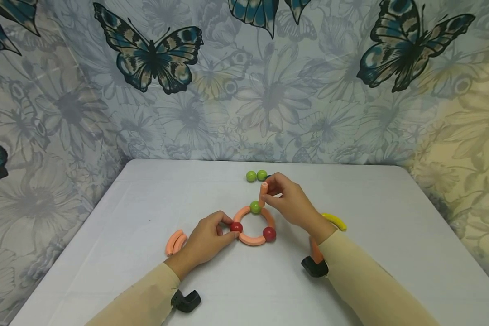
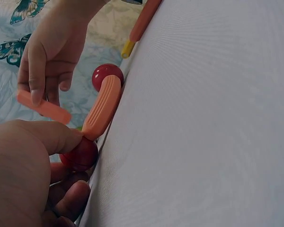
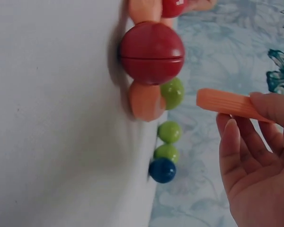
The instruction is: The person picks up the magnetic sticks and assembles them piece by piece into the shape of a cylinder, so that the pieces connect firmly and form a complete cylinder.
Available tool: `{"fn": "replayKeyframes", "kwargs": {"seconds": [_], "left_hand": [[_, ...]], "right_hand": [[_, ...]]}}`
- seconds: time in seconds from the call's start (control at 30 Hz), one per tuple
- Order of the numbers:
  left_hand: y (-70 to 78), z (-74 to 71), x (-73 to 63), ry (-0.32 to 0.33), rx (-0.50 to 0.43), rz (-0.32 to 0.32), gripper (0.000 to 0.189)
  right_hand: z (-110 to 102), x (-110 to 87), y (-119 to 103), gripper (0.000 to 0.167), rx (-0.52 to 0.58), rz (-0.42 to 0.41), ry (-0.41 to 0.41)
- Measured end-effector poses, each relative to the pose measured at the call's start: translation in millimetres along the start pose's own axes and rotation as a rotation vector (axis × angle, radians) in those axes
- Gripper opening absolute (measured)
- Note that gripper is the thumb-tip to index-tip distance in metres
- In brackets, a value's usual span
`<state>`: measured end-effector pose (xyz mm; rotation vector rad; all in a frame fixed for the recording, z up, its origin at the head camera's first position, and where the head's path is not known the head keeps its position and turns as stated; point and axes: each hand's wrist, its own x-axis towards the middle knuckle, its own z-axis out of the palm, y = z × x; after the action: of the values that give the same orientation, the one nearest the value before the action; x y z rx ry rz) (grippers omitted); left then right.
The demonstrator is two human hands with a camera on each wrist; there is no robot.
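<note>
On the white table (image 1: 236,290) lies a ring of curved orange sticks (image 1: 251,241) joined by a green ball (image 1: 255,207) at the far side and two red balls. My left hand (image 1: 208,237) pinches the left red ball (image 1: 237,227) between thumb and finger; its other fingers curl below, as the left wrist view shows. The other red ball (image 1: 269,234) sits at the ring's right. Between thumb and fingertips, my right hand (image 1: 291,201) holds a loose orange stick (image 3: 225,101) above the table, its lower end overlapping the green ball's edge in the head view.
Behind the ring are two green balls (image 1: 251,176) and a dark blue ball (image 3: 162,170). Two curved orange sticks (image 1: 175,242) lie beside my left wrist. A yellow curved stick (image 1: 335,221) and an orange stick (image 1: 315,251) lie partly hidden by my right arm. A butterfly-patterned wall covering (image 1: 269,90) stands behind.
</note>
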<state>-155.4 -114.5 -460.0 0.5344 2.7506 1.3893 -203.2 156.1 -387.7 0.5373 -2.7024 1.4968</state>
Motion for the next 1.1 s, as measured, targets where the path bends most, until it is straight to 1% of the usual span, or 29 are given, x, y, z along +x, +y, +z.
{"fn": "replayKeyframes", "kwargs": {"seconds": [0.13,0.43,0.77,1.1], "left_hand": [[0.2,-0.5,0.1,-0.003,-0.013,-0.001,0.019],[-1.0,-0.6,0.1,-0.002,-0.015,0.006,0.019],[-1.9,-1.2,0.9,0.005,-0.014,0.009,0.020],[-1.1,-0.8,0.5,-0.003,-0.015,0.001,0.020]], "right_hand": [[7.2,9.9,2.6,0.025,-0.024,0.034,-0.010],[12.3,21.1,4.4,0.024,-0.044,0.049,-0.007],[10.6,27.8,2.7,0.026,-0.055,0.092,-0.029],[10.2,28.0,3.0,0.026,-0.054,0.086,-0.037]]}}
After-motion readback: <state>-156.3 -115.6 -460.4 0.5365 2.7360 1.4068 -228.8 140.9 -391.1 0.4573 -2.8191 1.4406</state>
